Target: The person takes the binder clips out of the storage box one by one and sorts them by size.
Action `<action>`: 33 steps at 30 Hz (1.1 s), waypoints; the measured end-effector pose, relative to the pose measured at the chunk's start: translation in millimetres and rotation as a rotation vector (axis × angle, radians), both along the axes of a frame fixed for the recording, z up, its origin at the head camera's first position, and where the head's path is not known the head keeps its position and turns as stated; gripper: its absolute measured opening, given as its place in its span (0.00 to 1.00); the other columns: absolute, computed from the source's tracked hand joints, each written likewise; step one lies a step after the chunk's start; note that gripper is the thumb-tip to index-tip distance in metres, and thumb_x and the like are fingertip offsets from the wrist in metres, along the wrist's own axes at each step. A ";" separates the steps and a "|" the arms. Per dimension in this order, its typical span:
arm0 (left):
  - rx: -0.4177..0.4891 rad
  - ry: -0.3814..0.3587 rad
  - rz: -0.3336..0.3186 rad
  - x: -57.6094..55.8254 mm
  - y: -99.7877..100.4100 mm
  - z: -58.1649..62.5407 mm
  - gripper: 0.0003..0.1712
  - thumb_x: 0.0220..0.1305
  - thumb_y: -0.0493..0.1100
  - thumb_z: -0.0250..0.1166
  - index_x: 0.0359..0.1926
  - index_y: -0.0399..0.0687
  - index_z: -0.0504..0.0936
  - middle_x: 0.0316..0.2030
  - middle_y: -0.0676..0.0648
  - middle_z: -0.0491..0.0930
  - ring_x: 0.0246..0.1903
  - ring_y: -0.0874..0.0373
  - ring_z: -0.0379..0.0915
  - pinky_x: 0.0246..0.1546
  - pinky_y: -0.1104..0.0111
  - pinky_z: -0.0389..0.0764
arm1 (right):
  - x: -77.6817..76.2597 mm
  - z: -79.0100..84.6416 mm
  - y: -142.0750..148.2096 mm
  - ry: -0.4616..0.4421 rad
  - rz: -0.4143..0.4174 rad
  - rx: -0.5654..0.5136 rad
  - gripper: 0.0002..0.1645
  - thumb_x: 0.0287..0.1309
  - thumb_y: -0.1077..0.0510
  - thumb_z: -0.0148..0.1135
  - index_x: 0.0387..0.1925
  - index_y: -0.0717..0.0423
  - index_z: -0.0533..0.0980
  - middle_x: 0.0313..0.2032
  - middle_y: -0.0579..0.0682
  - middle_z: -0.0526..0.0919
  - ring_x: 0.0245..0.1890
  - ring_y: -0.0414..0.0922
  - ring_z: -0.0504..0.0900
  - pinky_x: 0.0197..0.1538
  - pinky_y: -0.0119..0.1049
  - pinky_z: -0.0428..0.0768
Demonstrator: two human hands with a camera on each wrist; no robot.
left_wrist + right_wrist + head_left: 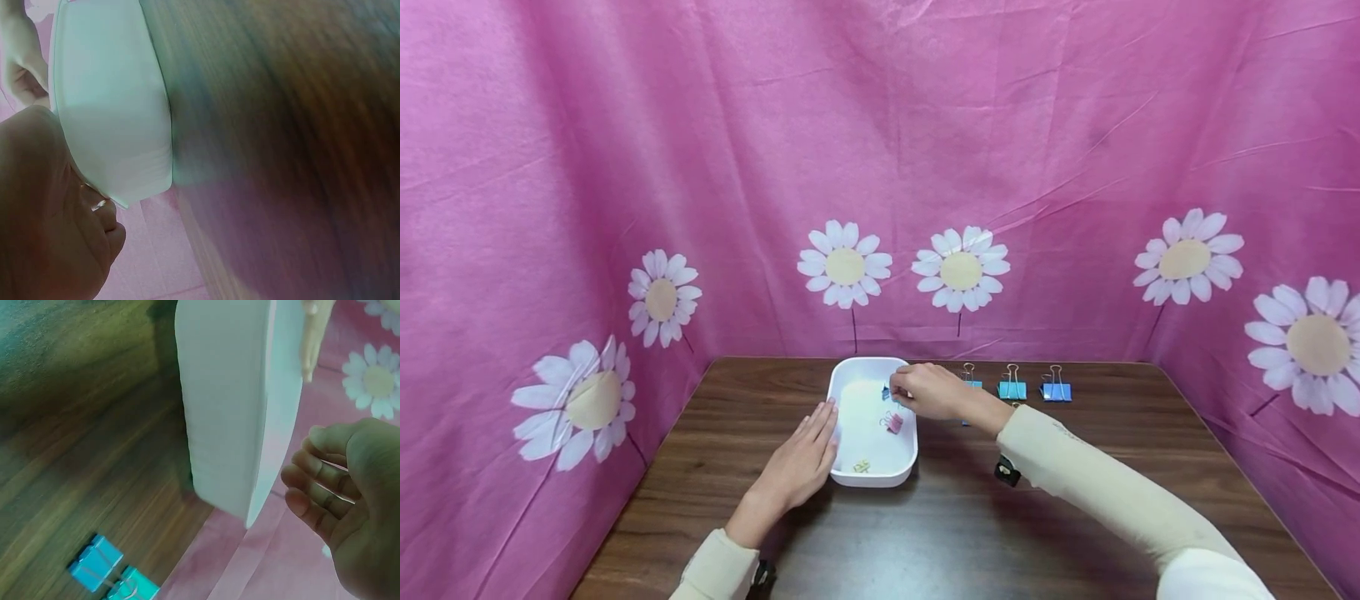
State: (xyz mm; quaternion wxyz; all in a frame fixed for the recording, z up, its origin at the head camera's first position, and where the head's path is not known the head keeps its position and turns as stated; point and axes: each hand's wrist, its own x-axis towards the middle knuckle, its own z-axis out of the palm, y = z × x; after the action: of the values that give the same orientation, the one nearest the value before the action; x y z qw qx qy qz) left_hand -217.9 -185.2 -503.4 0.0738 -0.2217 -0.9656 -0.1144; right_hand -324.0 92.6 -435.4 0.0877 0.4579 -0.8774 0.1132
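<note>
A white tray (pixel 874 480) stands on the table with a few small binder clips inside. Among them are a pink binder clip (pixel 893 423), a yellow binder clip (pixel 861 466) and a dark blue one (pixel 885 392). My left hand (pixel 797 457) rests along the tray's left rim, its fingers stretched out. Over the far right part of the tray is my right hand (pixel 928 390), fingertips right beside the dark blue clip. In the right wrist view its fingers (pixel 312 478) are loosely bent, and nothing shows between them and the thumb.
Right of the tray, larger binder clips stand in a row: a teal binder clip (pixel 1012 390), a blue binder clip (pixel 1057 392) and another blue one partly behind my right forearm. A pink curtain (pixel 880 125) printed with daisies encloses the wooden table (pixel 1037 533).
</note>
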 end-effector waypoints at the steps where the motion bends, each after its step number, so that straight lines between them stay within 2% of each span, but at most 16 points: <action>1: -0.005 0.000 0.001 -0.2 -0.1 0.1 0.33 0.85 0.46 0.47 0.82 0.32 0.58 0.84 0.37 0.54 0.83 0.44 0.53 0.83 0.50 0.61 | 0.4 0.1 -3.5 -0.002 0.012 0.012 0.03 0.69 0.60 0.69 0.37 0.49 0.85 0.36 0.43 0.86 0.29 0.35 0.80 0.32 0.28 0.81; 8: -0.001 -0.002 -0.004 -0.3 0.1 2.2 0.33 0.85 0.46 0.47 0.81 0.31 0.59 0.84 0.37 0.54 0.83 0.43 0.53 0.83 0.48 0.63 | 2.2 -4.7 -21.2 -0.069 0.056 0.068 0.03 0.64 0.61 0.72 0.35 0.50 0.84 0.34 0.43 0.86 0.31 0.37 0.83 0.36 0.31 0.85; 12: -0.004 0.000 -0.002 -0.1 -0.1 2.8 0.33 0.85 0.46 0.47 0.81 0.32 0.58 0.84 0.37 0.54 0.83 0.43 0.54 0.83 0.49 0.62 | 2.0 -10.5 -27.0 -0.095 0.043 0.135 0.04 0.63 0.61 0.73 0.39 0.52 0.86 0.36 0.45 0.86 0.32 0.38 0.83 0.37 0.32 0.85; 19: -0.005 0.001 -0.002 1.0 -0.4 4.2 0.33 0.85 0.46 0.46 0.82 0.32 0.58 0.84 0.37 0.54 0.83 0.44 0.53 0.83 0.50 0.62 | 0.5 -19.9 -33.5 -0.118 -0.019 0.265 0.13 0.63 0.57 0.76 0.48 0.55 0.86 0.42 0.50 0.87 0.40 0.47 0.85 0.47 0.41 0.88; 24: 0.010 -0.002 -0.002 1.4 -0.6 4.0 0.33 0.85 0.46 0.46 0.81 0.32 0.58 0.84 0.37 0.54 0.83 0.43 0.54 0.83 0.49 0.62 | 0.1 -28.2 -37.6 -0.115 -0.095 0.384 0.11 0.65 0.53 0.74 0.44 0.53 0.82 0.41 0.50 0.87 0.43 0.49 0.85 0.51 0.43 0.87; 27: 0.018 -0.010 0.000 1.1 -0.5 3.5 0.33 0.85 0.46 0.46 0.82 0.32 0.58 0.84 0.37 0.54 0.83 0.43 0.53 0.83 0.48 0.62 | 0.7 -32.0 -38.9 -0.100 -0.114 0.410 0.09 0.67 0.53 0.72 0.41 0.51 0.81 0.38 0.49 0.87 0.40 0.48 0.85 0.48 0.42 0.87; 31: 0.013 -0.013 0.001 0.4 -0.2 2.7 0.34 0.86 0.46 0.46 0.82 0.32 0.58 0.84 0.37 0.54 0.83 0.44 0.53 0.83 0.49 0.62 | 1.1 -35.3 -37.4 -0.089 -0.066 0.353 0.06 0.67 0.58 0.72 0.36 0.52 0.80 0.32 0.48 0.85 0.33 0.44 0.82 0.40 0.39 0.86; 33: 0.010 -0.016 0.002 0.7 -0.5 2.4 0.34 0.86 0.46 0.46 0.82 0.32 0.58 0.84 0.37 0.54 0.83 0.44 0.53 0.83 0.49 0.62 | 0.7 -36.7 -36.7 -0.096 -0.039 0.321 0.09 0.66 0.59 0.72 0.32 0.51 0.79 0.29 0.46 0.81 0.30 0.42 0.78 0.37 0.37 0.83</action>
State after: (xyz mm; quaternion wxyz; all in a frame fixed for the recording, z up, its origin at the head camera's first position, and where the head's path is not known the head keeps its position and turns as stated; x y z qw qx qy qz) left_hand -217.2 -185.6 -501.0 0.0676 -0.2193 -0.9658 -0.1209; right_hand -323.3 55.9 -472.1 -0.0266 0.4428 -0.8962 -0.0086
